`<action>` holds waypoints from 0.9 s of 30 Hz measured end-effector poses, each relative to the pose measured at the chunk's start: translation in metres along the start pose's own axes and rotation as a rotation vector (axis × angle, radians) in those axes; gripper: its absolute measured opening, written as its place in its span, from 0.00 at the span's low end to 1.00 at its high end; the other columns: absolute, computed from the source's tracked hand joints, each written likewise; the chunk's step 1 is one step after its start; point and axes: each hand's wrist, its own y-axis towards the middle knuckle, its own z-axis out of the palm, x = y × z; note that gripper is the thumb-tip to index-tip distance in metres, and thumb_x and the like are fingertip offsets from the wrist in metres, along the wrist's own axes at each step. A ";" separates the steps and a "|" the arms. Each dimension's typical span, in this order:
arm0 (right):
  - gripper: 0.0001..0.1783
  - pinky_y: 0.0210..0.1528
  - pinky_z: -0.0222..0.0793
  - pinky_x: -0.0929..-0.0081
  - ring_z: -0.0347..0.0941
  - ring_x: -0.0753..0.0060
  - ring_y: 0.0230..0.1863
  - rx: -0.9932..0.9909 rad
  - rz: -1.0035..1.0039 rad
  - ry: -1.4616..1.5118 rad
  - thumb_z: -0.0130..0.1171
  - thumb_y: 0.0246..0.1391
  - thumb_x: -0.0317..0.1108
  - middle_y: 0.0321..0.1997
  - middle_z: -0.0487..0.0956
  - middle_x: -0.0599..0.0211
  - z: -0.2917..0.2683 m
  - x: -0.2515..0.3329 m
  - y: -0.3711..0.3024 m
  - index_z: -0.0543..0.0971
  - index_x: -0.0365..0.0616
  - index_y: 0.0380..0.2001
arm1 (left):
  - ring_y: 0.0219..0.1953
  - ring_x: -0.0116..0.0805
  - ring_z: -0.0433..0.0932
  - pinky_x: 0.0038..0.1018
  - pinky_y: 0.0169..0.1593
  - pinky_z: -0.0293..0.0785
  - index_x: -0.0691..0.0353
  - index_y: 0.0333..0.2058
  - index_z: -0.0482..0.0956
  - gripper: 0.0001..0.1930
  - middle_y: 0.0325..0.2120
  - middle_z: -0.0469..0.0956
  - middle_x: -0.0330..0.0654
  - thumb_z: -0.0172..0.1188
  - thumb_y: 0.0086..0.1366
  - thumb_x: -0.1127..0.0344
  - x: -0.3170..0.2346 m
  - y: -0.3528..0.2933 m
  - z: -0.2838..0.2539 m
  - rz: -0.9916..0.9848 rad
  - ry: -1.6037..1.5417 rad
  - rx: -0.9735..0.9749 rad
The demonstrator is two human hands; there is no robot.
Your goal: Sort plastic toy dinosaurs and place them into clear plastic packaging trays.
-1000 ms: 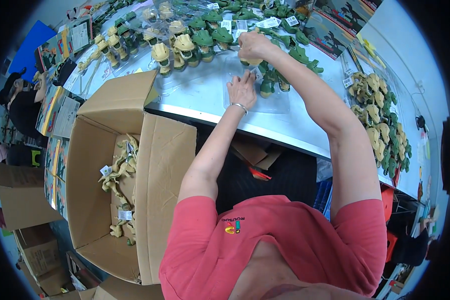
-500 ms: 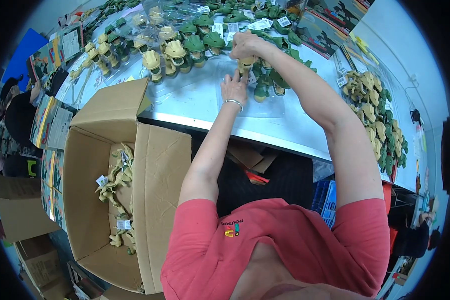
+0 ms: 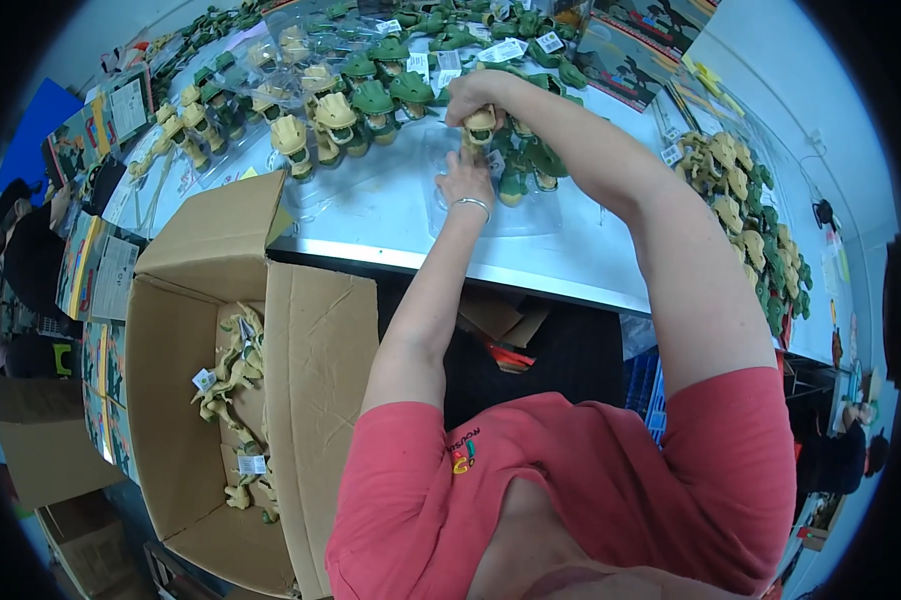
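A tan toy dinosaur (image 3: 480, 122) stands upright on the white table, its open-mouthed head facing me. My right hand (image 3: 471, 94) is closed over the back and top of its head. Lower down, my left hand (image 3: 465, 180), with a bracelet at the wrist, closes its fingers round the toy's lower part; the fingertips are partly hidden. Under and around the toy lies a clear plastic tray (image 3: 536, 222). Green toy dinosaurs (image 3: 512, 182) stand just right of my left hand, partly covered by my right forearm.
Rows of tan and green dinosaurs (image 3: 336, 115) stand behind to the left, several with white tags. More dinosaurs are heaped (image 3: 736, 200) at the right. An open cardboard box (image 3: 316, 330) with tan dinosaurs inside stands at the table's front edge. Printed boxes (image 3: 626, 65) stand at the back.
My right hand has shifted slightly, and more of the tan dinosaur's head and open mouth shows. My left fingers have drawn in closer round its lower part. The whole view has shifted slightly.
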 end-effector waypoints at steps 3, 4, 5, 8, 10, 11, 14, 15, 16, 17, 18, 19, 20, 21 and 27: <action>0.24 0.32 0.76 0.60 0.78 0.57 0.33 -0.180 -0.209 -0.173 0.61 0.39 0.50 0.33 0.79 0.54 0.010 0.006 -0.023 0.78 0.39 0.31 | 0.51 0.36 0.61 0.42 0.41 0.68 0.52 0.47 0.72 0.16 0.45 0.67 0.36 0.48 0.61 0.60 0.009 0.004 0.011 -0.032 -0.102 -0.039; 0.28 0.38 0.75 0.60 0.77 0.56 0.38 -0.372 -0.342 -0.277 0.62 0.38 0.55 0.36 0.79 0.53 0.008 0.008 -0.035 0.78 0.39 0.33 | 0.51 0.36 0.61 0.42 0.41 0.68 0.52 0.47 0.72 0.16 0.45 0.67 0.36 0.48 0.61 0.60 0.011 0.005 0.011 -0.027 -0.101 -0.039; 0.31 0.42 0.73 0.60 0.74 0.55 0.44 -0.459 -0.336 -0.324 0.61 0.41 0.56 0.42 0.77 0.54 0.001 0.006 -0.041 0.76 0.41 0.40 | 0.50 0.38 0.63 0.42 0.41 0.68 0.52 0.47 0.72 0.16 0.45 0.68 0.39 0.46 0.62 0.59 0.014 0.006 0.010 -0.029 -0.148 -0.022; 0.29 0.47 0.68 0.62 0.73 0.56 0.46 -0.789 -0.642 -0.246 0.56 0.49 0.56 0.45 0.77 0.55 -0.015 -0.009 -0.087 0.75 0.44 0.45 | 0.48 0.43 0.66 0.44 0.42 0.68 0.53 0.48 0.71 0.17 0.45 0.69 0.45 0.42 0.64 0.57 0.030 0.002 0.006 -0.145 -0.342 -0.020; 0.20 0.37 0.70 0.77 0.75 0.74 0.36 -0.730 -0.773 0.101 0.57 0.53 0.43 0.35 0.79 0.63 -0.009 -0.011 -0.158 0.76 0.38 0.41 | 0.45 0.53 0.71 0.46 0.46 0.67 0.57 0.48 0.71 0.19 0.45 0.69 0.55 0.38 0.66 0.55 0.028 -0.003 -0.009 -0.257 -0.557 0.030; 0.17 0.35 0.69 0.80 0.73 0.79 0.35 -0.819 -0.921 0.200 0.56 0.54 0.39 0.34 0.78 0.67 0.003 -0.025 -0.176 0.76 0.36 0.40 | 0.46 0.54 0.70 0.46 0.47 0.67 0.59 0.47 0.71 0.21 0.46 0.69 0.55 0.36 0.67 0.54 0.020 -0.002 -0.016 -0.173 -0.545 0.041; 0.09 0.33 0.68 0.82 0.73 0.81 0.33 -0.699 -0.808 0.336 0.56 0.53 0.30 0.31 0.77 0.68 0.067 -0.006 -0.210 0.77 0.37 0.36 | 0.54 0.48 0.66 0.41 0.50 0.67 0.58 0.49 0.71 0.18 0.53 0.67 0.46 0.49 0.59 0.63 0.029 -0.028 -0.033 -0.047 -0.463 0.172; 0.07 0.31 0.69 0.82 0.74 0.80 0.32 -0.737 -0.857 0.276 0.57 0.51 0.27 0.30 0.78 0.67 0.086 -0.004 -0.208 0.77 0.37 0.35 | 0.56 0.50 0.64 0.43 0.51 0.66 0.56 0.52 0.69 0.21 0.55 0.64 0.44 0.50 0.58 0.64 0.030 -0.040 -0.040 0.019 -0.409 0.229; 0.06 0.32 0.69 0.82 0.74 0.78 0.32 -0.760 -0.874 0.337 0.58 0.51 0.27 0.30 0.78 0.66 0.106 -0.001 -0.201 0.78 0.37 0.33 | 0.57 0.52 0.62 0.44 0.52 0.66 0.55 0.55 0.67 0.24 0.58 0.61 0.43 0.51 0.57 0.64 0.033 -0.048 -0.048 0.104 -0.358 0.282; 0.06 0.32 0.69 0.82 0.74 0.78 0.31 -0.815 -0.847 0.389 0.58 0.51 0.28 0.29 0.78 0.65 0.120 0.006 -0.191 0.78 0.37 0.32 | 0.57 0.52 0.62 0.44 0.52 0.66 0.55 0.55 0.67 0.24 0.58 0.61 0.43 0.51 0.57 0.64 0.037 -0.056 -0.054 0.079 -0.357 0.284; 0.06 0.31 0.69 0.82 0.75 0.78 0.30 -0.879 -0.806 0.439 0.58 0.51 0.28 0.28 0.78 0.65 0.130 0.011 -0.179 0.78 0.37 0.32 | 0.59 0.54 0.59 0.46 0.54 0.64 0.52 0.57 0.64 0.27 0.59 0.57 0.43 0.52 0.56 0.65 0.039 -0.062 -0.059 0.122 -0.382 0.201; 0.06 0.31 0.69 0.82 0.75 0.78 0.30 -0.892 -0.791 0.428 0.58 0.51 0.28 0.28 0.78 0.65 0.134 0.010 -0.166 0.78 0.37 0.32 | 0.60 0.56 0.56 0.49 0.55 0.63 0.49 0.59 0.61 0.30 0.61 0.54 0.44 0.53 0.55 0.66 0.033 -0.062 -0.065 0.194 -0.414 0.112; 0.06 0.31 0.69 0.81 0.74 0.78 0.29 -0.911 -0.799 0.367 0.58 0.51 0.29 0.27 0.78 0.65 0.137 0.010 -0.149 0.78 0.37 0.32 | 0.61 0.56 0.55 0.51 0.55 0.62 0.47 0.59 0.60 0.31 0.62 0.52 0.44 0.53 0.55 0.67 0.044 -0.061 -0.053 0.159 -0.390 0.167; 0.07 0.31 0.69 0.81 0.74 0.78 0.27 -0.942 -0.787 0.295 0.58 0.51 0.29 0.26 0.78 0.64 0.129 0.003 -0.139 0.78 0.37 0.31 | 0.62 0.56 0.54 0.53 0.55 0.62 0.45 0.60 0.59 0.32 0.63 0.50 0.44 0.53 0.55 0.69 0.048 -0.055 -0.043 0.147 -0.373 0.220; 0.08 0.32 0.68 0.78 0.74 0.71 0.28 -1.111 -0.860 0.112 0.57 0.50 0.31 0.30 0.78 0.63 0.049 -0.015 -0.132 0.77 0.39 0.34 | 0.53 0.50 0.67 0.42 0.52 0.68 0.60 0.48 0.72 0.23 0.53 0.67 0.49 0.47 0.51 0.75 0.062 -0.058 -0.035 0.139 -0.388 0.040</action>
